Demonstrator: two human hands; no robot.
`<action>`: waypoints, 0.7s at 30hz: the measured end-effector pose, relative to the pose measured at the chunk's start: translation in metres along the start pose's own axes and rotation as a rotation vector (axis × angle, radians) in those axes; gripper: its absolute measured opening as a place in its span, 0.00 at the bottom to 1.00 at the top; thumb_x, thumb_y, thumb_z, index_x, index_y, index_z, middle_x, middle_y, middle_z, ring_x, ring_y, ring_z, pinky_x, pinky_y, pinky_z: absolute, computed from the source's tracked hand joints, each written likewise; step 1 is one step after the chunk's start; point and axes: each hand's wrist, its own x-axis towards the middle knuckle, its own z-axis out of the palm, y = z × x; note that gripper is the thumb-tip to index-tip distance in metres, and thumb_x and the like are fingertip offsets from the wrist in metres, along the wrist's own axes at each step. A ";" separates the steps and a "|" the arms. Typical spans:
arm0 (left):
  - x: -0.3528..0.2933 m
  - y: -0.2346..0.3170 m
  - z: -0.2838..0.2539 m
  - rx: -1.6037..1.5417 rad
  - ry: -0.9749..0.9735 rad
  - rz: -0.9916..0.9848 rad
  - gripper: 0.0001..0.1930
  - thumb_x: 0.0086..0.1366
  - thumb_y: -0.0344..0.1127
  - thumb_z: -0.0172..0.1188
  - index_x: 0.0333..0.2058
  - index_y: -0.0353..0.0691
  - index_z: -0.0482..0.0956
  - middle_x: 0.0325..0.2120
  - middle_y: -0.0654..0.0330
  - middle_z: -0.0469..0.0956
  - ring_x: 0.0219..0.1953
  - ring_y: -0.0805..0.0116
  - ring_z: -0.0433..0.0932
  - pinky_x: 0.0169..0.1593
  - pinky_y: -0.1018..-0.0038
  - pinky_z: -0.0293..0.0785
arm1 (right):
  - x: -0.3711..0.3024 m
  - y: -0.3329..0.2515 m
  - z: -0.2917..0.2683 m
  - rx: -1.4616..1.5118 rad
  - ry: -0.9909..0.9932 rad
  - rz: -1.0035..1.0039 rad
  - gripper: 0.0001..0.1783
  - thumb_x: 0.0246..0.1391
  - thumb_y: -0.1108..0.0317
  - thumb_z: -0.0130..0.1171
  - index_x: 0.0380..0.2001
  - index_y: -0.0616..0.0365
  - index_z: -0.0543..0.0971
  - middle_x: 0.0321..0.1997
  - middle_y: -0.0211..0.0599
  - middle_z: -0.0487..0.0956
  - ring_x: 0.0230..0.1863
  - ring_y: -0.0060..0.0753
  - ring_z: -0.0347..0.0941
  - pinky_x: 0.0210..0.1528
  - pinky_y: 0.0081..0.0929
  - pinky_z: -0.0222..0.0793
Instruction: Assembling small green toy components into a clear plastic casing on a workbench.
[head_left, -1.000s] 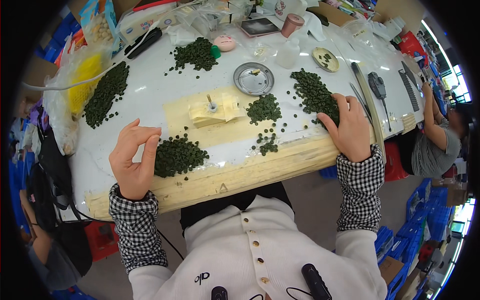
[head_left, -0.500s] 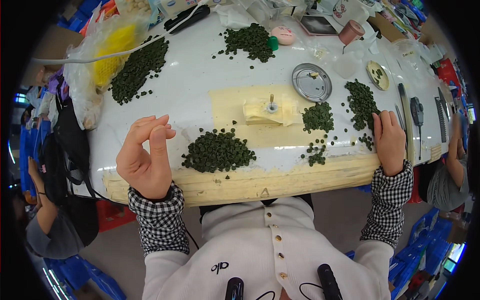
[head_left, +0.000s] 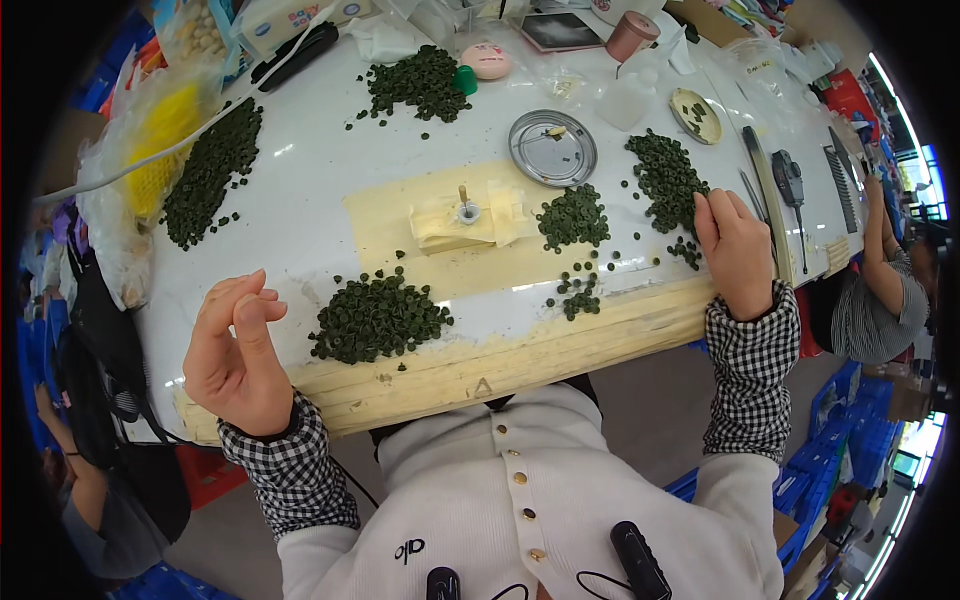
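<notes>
My left hand (head_left: pixel 235 352) hovers over the table at the near left, palm side up, fingers curled and thumb against them. Whether something small sits in that pinch I cannot make out. Beside it lies a heap of small dark green round pieces (head_left: pixel 380 318). My right hand (head_left: pixel 740 258) rests at the right edge of another green pile (head_left: pixel 665 180), thumb and fingertips together; anything between them is hidden. In the middle, a block wrapped in cream tape (head_left: pixel 450 230) carries an upright metal pin (head_left: pixel 463 195) in a pale round collar. Right of it lies a smaller green pile (head_left: pixel 573 217).
A round metal dish (head_left: pixel 552 172) and a cream oval dish (head_left: pixel 696 139) stand farther back. More green heaps lie at the far left (head_left: pixel 212 170) and back (head_left: pixel 420 85). A white cable (head_left: pixel 180 145) crosses the left. A black handheld radio (head_left: pixel 788 178) lies right. Other people sit at both sides.
The whole view has shifted and tilted, so the table appears farther left. Both hands keep nearly the same pose and place beside the piles.
</notes>
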 end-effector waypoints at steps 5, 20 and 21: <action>-0.001 0.000 0.000 0.021 -0.002 -0.040 0.08 0.68 0.26 0.55 0.39 0.27 0.80 0.22 0.58 0.78 0.31 0.69 0.76 0.43 0.71 0.72 | -0.001 -0.063 -0.001 0.276 -0.108 -0.118 0.12 0.55 0.72 0.61 0.24 0.61 0.69 0.20 0.41 0.65 0.18 0.44 0.66 0.19 0.34 0.62; -0.001 0.000 0.001 0.010 -0.019 -0.049 0.08 0.68 0.26 0.55 0.38 0.26 0.80 0.22 0.58 0.79 0.30 0.71 0.75 0.41 0.73 0.71 | 0.003 -0.108 0.021 0.173 -0.098 -0.485 0.12 0.54 0.64 0.60 0.23 0.54 0.69 0.21 0.29 0.65 0.22 0.24 0.69 0.20 0.22 0.67; -0.001 -0.001 0.001 0.011 -0.018 -0.037 0.08 0.68 0.26 0.55 0.38 0.26 0.80 0.23 0.58 0.79 0.30 0.71 0.75 0.41 0.73 0.71 | 0.003 -0.108 0.022 0.183 -0.098 -0.483 0.12 0.54 0.64 0.60 0.23 0.54 0.69 0.21 0.28 0.64 0.22 0.23 0.69 0.21 0.22 0.67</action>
